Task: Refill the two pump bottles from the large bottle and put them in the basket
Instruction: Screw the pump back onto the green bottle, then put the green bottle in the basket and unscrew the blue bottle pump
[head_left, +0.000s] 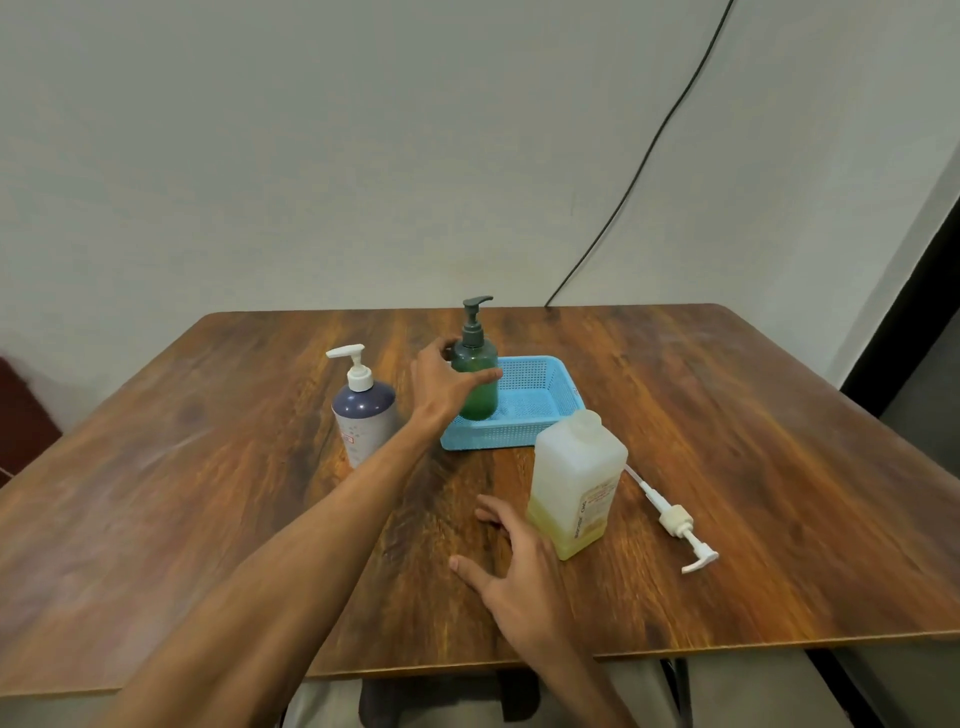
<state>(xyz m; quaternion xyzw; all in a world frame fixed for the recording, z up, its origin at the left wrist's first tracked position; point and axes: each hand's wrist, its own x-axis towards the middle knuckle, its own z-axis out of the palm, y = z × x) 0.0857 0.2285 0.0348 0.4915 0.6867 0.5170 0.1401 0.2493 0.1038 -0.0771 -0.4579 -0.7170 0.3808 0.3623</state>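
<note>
A green pump bottle (477, 397) with a dark pump stands upright in the left end of the blue basket (540, 400). My left hand (441, 384) grips its body, thumb across the front. Left of the basket stands a blue-and-grey pump bottle (363, 415) with a white pump. The large translucent bottle (576, 483), uncapped and holding a little yellow liquid, stands in front of the basket. My right hand (514, 566) rests on the table (727, 415) beside that bottle, fingers spread, holding nothing.
A white pump head with its long tube (675, 519) lies on the wood to the right of the large bottle. A black cable (649, 150) runs down the wall behind the table. The table's near edge is just below my right wrist.
</note>
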